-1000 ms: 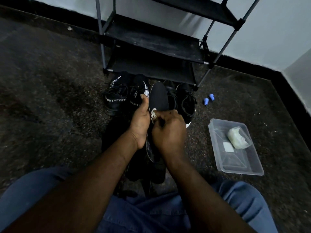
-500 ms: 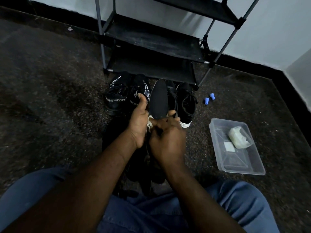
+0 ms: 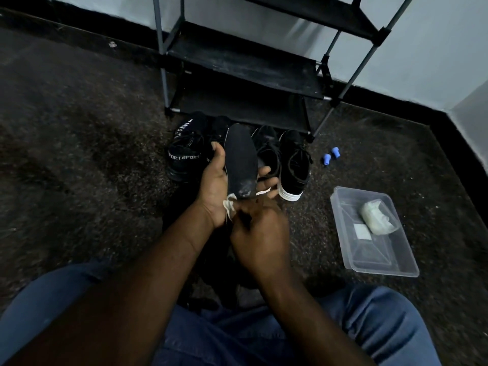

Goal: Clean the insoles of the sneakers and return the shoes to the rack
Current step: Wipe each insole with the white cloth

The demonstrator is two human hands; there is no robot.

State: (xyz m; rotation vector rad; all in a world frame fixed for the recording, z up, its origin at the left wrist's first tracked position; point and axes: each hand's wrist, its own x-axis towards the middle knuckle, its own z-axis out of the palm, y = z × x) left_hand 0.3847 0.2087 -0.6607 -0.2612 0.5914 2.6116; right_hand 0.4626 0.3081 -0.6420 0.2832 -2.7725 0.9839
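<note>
So the left hand was gripping a black insole out over the floor, thumb on its left edge and fingers curled round from underneath, tips poking out on the right side. The toe end pointed away toward the shoe rack, and the heel end closest to the person had a scuffed greyish patch on it. The right hand had its fingers curled tight on a white cloth, bunched right up against that heel end.

Behind the insole, on the dark speckled floor just in front of the rack, sat two pairs of black sneakers. The SPORT-lettered pair was on the left and the white-soled pair on the right.

Over to the right there was a clear plastic container with a whitish wad inside, plus two little blue things lying near the rack's leg. Couldn't tell what those were, honestly. Blue jeans filled the bottom of the view.
</note>
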